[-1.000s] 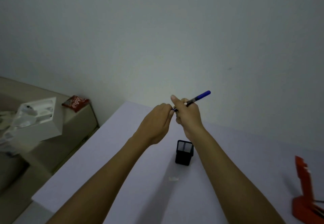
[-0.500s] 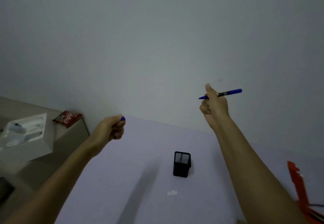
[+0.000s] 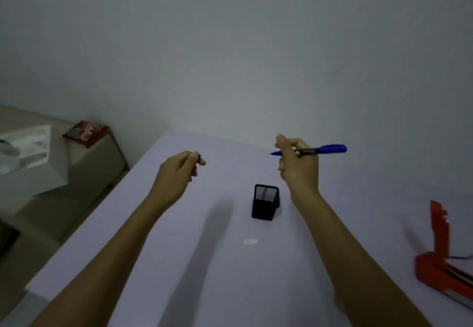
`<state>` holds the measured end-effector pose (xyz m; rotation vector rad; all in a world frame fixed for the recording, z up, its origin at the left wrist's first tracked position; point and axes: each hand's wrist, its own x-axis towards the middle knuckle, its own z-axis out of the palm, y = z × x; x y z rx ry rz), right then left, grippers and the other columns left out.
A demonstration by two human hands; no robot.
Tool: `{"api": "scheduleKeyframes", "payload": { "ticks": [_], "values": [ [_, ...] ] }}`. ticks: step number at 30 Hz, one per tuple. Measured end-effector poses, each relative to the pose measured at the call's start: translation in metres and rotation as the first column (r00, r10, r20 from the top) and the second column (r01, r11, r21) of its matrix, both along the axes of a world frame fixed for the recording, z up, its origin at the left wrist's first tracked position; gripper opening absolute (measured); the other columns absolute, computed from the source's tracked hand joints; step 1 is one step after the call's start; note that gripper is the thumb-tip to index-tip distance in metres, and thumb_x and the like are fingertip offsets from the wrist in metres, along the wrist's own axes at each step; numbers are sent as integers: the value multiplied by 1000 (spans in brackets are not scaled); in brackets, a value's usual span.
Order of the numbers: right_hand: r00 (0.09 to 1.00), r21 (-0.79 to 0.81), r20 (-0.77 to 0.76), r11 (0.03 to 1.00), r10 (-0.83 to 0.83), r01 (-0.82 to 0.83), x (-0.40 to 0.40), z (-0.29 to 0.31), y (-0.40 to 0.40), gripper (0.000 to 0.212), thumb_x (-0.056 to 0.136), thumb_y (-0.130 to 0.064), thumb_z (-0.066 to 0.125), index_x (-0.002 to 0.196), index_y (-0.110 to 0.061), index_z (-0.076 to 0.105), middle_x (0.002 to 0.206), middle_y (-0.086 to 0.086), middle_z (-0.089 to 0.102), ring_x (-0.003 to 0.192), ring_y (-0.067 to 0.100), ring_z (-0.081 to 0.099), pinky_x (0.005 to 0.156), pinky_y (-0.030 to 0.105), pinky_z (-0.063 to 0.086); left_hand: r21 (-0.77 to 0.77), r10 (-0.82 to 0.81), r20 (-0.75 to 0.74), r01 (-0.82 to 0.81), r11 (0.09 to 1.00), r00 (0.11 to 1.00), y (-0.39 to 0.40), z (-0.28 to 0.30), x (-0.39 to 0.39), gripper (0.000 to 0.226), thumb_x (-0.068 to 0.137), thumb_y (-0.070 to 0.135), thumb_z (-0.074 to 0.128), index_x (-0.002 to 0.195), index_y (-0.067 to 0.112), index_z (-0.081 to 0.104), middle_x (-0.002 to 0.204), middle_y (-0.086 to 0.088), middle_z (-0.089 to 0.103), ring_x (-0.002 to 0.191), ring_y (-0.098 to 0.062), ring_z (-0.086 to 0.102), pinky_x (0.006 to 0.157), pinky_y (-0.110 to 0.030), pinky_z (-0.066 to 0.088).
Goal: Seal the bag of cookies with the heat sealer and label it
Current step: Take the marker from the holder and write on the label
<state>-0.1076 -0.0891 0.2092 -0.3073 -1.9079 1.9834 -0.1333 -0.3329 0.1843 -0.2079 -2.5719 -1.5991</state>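
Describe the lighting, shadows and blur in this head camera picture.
Head view: dim, flat, bluish light with no glare; both forearms cast soft shadows on the table; slight softness overall, the pen and red heat sealer edges smeared; wide-angle lens tilts the wall and table edges.

White script lettering is seen on the red packet (image 3: 86, 133) lying on the beige cabinet (image 3: 84, 173) at the left, but it is too blurred to be read. No other text is seen.
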Motion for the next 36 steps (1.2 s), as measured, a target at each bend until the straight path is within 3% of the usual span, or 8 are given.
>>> {"api": "scheduleKeyframes", "payload": {
  "ticks": [5, 8, 11, 13, 19, 29, 33, 36],
  "values": [
    [982, 383, 144, 908, 124, -171, 45, -157, 6, 24, 95, -29, 57, 88, -9, 69, 75, 0, 70, 69, 6, 67, 68, 28, 55, -101, 82, 148, -68, 993, 986, 21, -116, 10, 17, 96, 28, 52, 96, 17, 65, 77, 1, 67, 69, -13, 61, 66, -28, 49],
    [903, 531, 334, 738, 270, -417, 69, -240, 4, 64, 95, -58, 34, 90, -3, 67, 87, 11, 72, 80, 13, 68, 84, 30, 53, -250, 95, 197, -43, 967, 976, 32, -180, 15, 19, 94, 32, 53, 100, 17, 64, 81, 1, 66, 71, -16, 61, 63, -28, 48],
    [894, 787, 335, 433, 297, -439, 73, -293, 3, 60, 101, -47, 21, 93, -4, 62, 122, 23, 64, 119, 31, 58, 111, 30, 21, -399, 85, 190, -2, 917, 978, 39, -222, 14, 22, 94, 34, 53, 101, 15, 63, 85, -2, 66, 76, -19, 60, 65, -28, 45],
    [897, 848, 334, 324, 288, -420, 69, -309, 2, 55, 103, -41, 17, 88, -8, 57, 128, 21, 61, 125, 30, 54, 116, 37, 23, -478, 92, 172, 2, 879, 981, 42, -241, 12, 22, 94, 31, 53, 102, 13, 62, 90, -6, 66, 81, -23, 60, 68, -31, 44],
    [940, 903, 228, 306, 252, -301, 74, -335, 0, 43, 104, -33, 27, 85, -7, 56, 132, 19, 58, 131, 28, 48, 115, 45, 28, -584, 24, 37, 2, 812, 999, 44, -267, 6, 21, 95, 26, 52, 101, 7, 57, 87, -13, 64, 74, -31, 60, 66, -42, 49],
    [928, 896, 255, 294, 273, -333, 76, -341, 4, 16, 99, -23, 46, 94, -10, 55, 138, 17, 53, 136, 28, 42, 117, 45, 27, -576, 3, -10, -8, 817, 1000, 54, -271, 10, 25, 91, 17, 55, 114, 7, 55, 98, -14, 60, 81, -30, 58, 70, -43, 50],
    [924, 890, 271, 297, 268, -347, 76, -337, 3, 21, 99, -25, 44, 94, -9, 58, 137, 17, 54, 136, 28, 42, 117, 44, 26, -549, -257, 15, 223, 805, 966, 76, -268, 23, 30, 90, 19, 58, 118, 9, 57, 103, -12, 55, 88, -26, 55, 73, -40, 50],
    [919, 889, 273, 291, 285, -354, 79, -337, 3, 20, 97, -23, 47, 100, -7, 59, 136, 19, 54, 136, 29, 42, 115, 49, 30, -538, -303, 96, 306, 786, 948, 91, -274, 30, 37, 88, 30, 62, 121, 12, 56, 110, -10, 55, 95, -22, 56, 81, -39, 50]
  ]
}}
